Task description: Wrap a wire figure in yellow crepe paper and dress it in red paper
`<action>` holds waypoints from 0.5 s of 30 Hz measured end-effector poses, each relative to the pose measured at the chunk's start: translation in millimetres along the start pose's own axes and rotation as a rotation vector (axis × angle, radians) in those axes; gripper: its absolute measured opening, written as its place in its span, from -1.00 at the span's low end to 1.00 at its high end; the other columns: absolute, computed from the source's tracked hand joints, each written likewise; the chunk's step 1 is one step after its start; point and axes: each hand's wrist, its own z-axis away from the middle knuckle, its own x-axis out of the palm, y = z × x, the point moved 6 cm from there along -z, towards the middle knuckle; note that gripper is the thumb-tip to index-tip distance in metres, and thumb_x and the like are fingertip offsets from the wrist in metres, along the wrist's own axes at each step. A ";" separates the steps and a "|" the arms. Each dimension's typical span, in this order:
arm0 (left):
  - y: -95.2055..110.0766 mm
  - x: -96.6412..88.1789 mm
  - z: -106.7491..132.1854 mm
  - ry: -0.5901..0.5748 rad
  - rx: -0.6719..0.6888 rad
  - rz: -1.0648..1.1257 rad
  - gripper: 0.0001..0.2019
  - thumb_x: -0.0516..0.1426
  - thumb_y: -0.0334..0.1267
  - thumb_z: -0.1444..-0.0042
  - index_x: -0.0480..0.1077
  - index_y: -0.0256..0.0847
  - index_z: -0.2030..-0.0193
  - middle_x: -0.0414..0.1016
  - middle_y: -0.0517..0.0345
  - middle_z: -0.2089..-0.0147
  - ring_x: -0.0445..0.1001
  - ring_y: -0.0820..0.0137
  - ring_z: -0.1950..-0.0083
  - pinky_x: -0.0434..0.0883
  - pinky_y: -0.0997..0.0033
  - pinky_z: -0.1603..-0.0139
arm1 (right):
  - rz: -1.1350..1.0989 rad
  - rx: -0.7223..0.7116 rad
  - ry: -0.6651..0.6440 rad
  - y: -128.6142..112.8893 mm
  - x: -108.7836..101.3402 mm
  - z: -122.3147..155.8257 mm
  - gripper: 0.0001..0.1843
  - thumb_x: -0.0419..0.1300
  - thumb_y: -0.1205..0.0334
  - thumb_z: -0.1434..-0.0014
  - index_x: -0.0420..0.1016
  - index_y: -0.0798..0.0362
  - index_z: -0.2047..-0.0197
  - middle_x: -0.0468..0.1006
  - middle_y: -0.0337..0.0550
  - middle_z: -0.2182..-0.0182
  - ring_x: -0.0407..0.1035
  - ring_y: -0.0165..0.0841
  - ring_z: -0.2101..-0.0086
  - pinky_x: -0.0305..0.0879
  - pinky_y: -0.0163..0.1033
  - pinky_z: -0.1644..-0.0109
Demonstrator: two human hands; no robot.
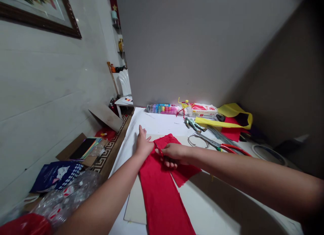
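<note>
A long strip of red cloth (162,198) runs from the near edge of the table up to both of my hands. My right hand (174,154) grips a small pair of red-handled scissors (160,151), whose blades meet the cloth near its far end. At the cloth's left edge, just beside the blades, my left hand (144,144) appears to pinch the fabric; some of its fingers point up and away, and the pinching ones are partly hidden. Under my right wrist, a cloth flap spreads to the right.
A pale board (135,204) lies under the cloth on the white-covered table. To the right are large red-handled scissors (215,144), a coil of wire (198,140), a silvery green figure (194,124) and yellow fabric (233,110). Colored markers (163,108) and a tissue pack (202,110) line the back.
</note>
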 end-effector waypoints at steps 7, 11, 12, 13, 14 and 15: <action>0.3 0.9 0.2 0.004 -0.032 -0.001 0.11 0.08 -0.73 0.30 -0.40 -0.12 -0.38 -0.15 -0.22 -0.40 -0.03 0.12 -0.37 0.36 0.38 -0.09 | 0.030 0.016 -0.005 -2.0 -0.8 -2.6 -0.55 -0.05 -0.05 -0.31 0.38 0.18 0.32 0.33 -0.36 0.62 0.15 -0.60 0.71 0.12 -0.45 0.66; 3.1 0.8 2.7 0.000 -0.069 -0.015 0.12 0.07 -0.72 0.25 -0.48 -0.02 -0.37 -0.22 -0.20 -0.42 0.13 0.13 -0.31 0.42 0.44 0.00 | 0.056 0.015 -0.008 -6.2 -3.1 -7.1 -0.63 0.01 0.02 -0.30 0.39 0.18 0.28 0.37 -0.33 0.55 0.21 -0.58 0.66 0.19 -0.44 0.61; 3.9 0.7 3.4 -0.002 -0.074 -0.022 0.12 0.08 -0.71 0.24 -0.49 -0.02 -0.37 -0.23 -0.21 -0.42 0.17 0.13 -0.30 0.43 0.45 0.01 | 0.062 0.009 -0.005 -6.8 -3.7 -8.1 -0.64 0.02 0.03 -0.30 0.39 0.18 0.27 0.38 -0.32 0.54 0.22 -0.58 0.64 0.20 -0.44 0.60; 4.6 0.6 4.0 -0.005 -0.075 -0.031 0.12 0.08 -0.71 0.23 -0.49 -0.03 -0.37 -0.22 -0.23 -0.42 0.19 0.12 -0.28 0.44 0.45 0.03 | 0.070 0.002 -0.001 -7.0 -4.3 -8.9 -0.65 0.02 0.03 -0.30 0.39 0.18 0.27 0.38 -0.32 0.53 0.22 -0.58 0.64 0.21 -0.44 0.59; 5.3 0.5 4.6 -0.006 -0.074 -0.043 0.12 0.09 -0.70 0.23 -0.49 -0.05 -0.37 -0.21 -0.24 -0.42 0.20 0.12 -0.28 0.44 0.45 0.04 | 0.077 -0.007 0.003 -6.9 -4.8 -9.3 -0.65 0.02 0.03 -0.29 0.39 0.18 0.27 0.37 -0.32 0.54 0.21 -0.58 0.64 0.20 -0.44 0.60; 6.1 0.3 5.2 -0.006 -0.069 -0.057 0.12 0.10 -0.70 0.22 -0.47 -0.05 -0.38 -0.21 -0.23 -0.42 0.20 0.11 -0.28 0.45 0.44 0.04 | 0.086 -0.019 0.009 -6.5 -5.2 -9.3 -0.64 0.01 0.02 -0.30 0.38 0.18 0.28 0.36 -0.33 0.55 0.19 -0.58 0.65 0.19 -0.44 0.60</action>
